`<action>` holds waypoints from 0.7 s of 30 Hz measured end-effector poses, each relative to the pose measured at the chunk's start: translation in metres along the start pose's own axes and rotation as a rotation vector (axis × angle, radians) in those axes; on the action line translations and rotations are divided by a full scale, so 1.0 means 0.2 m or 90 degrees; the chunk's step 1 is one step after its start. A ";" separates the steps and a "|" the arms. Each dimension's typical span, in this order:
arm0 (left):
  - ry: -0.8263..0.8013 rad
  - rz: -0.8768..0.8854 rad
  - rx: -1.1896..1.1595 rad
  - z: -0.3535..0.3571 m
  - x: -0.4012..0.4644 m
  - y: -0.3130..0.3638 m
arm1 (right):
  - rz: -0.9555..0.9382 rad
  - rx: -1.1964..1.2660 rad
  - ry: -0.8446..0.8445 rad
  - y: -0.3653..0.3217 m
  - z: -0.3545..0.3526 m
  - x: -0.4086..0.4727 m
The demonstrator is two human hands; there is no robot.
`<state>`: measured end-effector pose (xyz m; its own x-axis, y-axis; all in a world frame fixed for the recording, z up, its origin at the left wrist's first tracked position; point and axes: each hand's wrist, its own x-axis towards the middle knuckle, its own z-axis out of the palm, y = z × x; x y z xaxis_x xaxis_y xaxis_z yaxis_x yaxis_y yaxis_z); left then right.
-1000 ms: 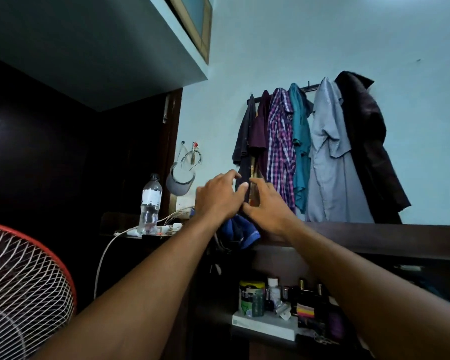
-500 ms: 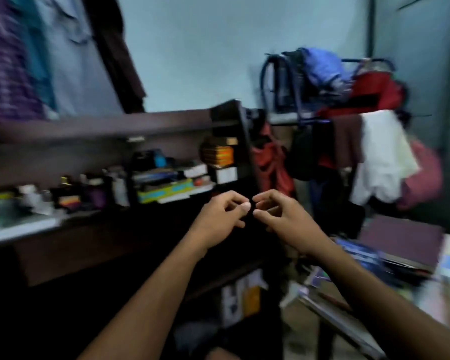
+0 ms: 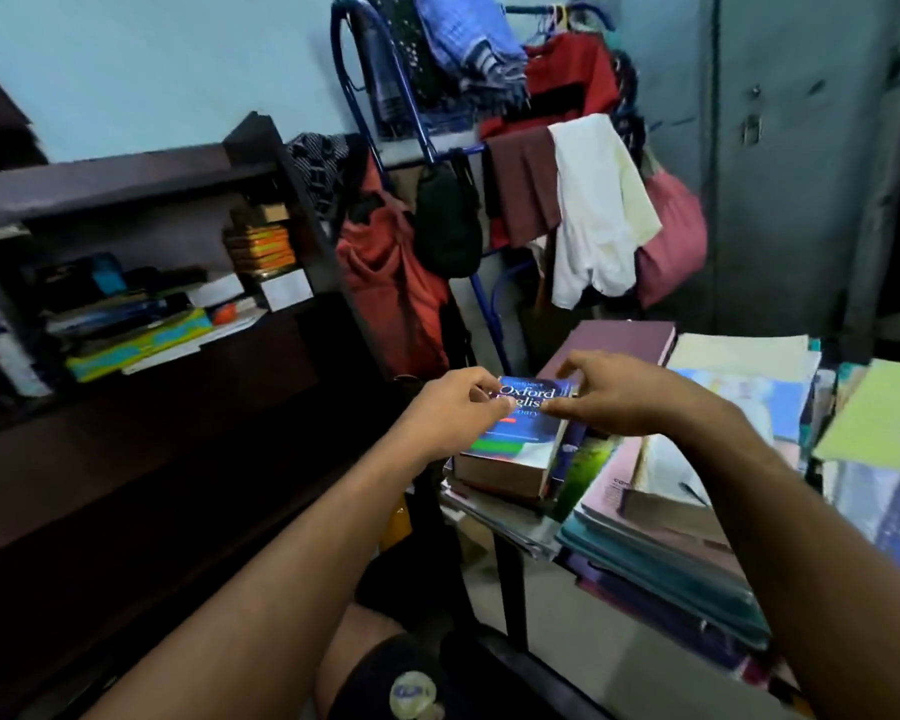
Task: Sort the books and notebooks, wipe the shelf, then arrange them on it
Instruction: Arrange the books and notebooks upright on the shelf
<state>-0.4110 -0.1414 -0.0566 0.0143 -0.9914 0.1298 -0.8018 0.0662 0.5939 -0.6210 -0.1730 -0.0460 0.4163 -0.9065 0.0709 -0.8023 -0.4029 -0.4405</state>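
A thick blue Oxford English dictionary (image 3: 520, 439) lies on top of a pile of books and notebooks (image 3: 661, 517) on a table at the right. My left hand (image 3: 450, 410) pinches the dictionary's far left edge, fingertips on its cover. At the far right corner, my right hand (image 3: 611, 397) grips the dictionary, thumb on the cover and fingers arched over the edge. The dark wooden shelf (image 3: 126, 184) stands at the left, with boxes, books and small items on its middle board (image 3: 240, 324).
A blue clothes rack (image 3: 481, 148) draped with garments stands behind the table, beside a grey metal cupboard (image 3: 801, 163). More books and a yellow-green folder (image 3: 874, 418) cover the table's right side. My knee (image 3: 385, 672) is below.
My view swung right and down from the hanging shirts and shelf top to the book table. Both hands came down together and took hold of the dictionary.
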 end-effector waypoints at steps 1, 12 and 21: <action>0.016 -0.009 0.016 -0.01 0.01 -0.02 | 0.016 -0.024 -0.003 0.00 0.01 0.01; -0.055 -0.139 -0.091 0.21 0.18 -0.41 | 0.186 -0.057 -0.071 -0.12 0.40 0.22; -0.172 -0.076 -0.166 0.23 0.47 -0.57 | 0.296 0.016 0.024 -0.11 0.60 0.37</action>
<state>-0.3471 -0.2476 -0.1487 -0.0867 -0.9856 -0.1454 -0.6243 -0.0600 0.7789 -0.5213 -0.2152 -0.1383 -0.0019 -0.9942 -0.1074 -0.8892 0.0508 -0.4546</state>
